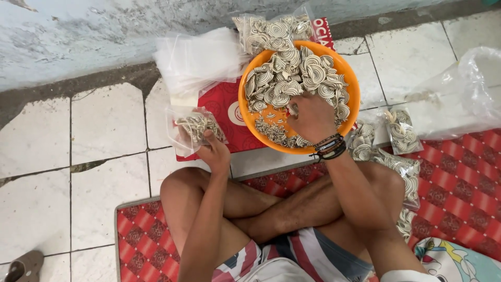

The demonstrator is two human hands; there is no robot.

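An orange bowl [350, 78] on the floor in front of me is heaped with pale spiral-striped pieces [292, 73]. My right hand [312, 117], with dark bands on the wrist, reaches into the bowl, fingers closed on some of the pieces. My left hand [215, 151] holds a small clear plastic bag [194, 128] partly filled with the same pieces, to the left of the bowl. I sit cross-legged on a red patterned mat [459, 183].
A stack of empty clear bags [195, 60] lies on a red sheet [222, 102] behind the held bag. Filled bags [401, 130] lie right of my knee and behind the bowl [271, 28]. A big clear plastic bag [469, 89] is at right. A sandal [23, 266] lies bottom left.
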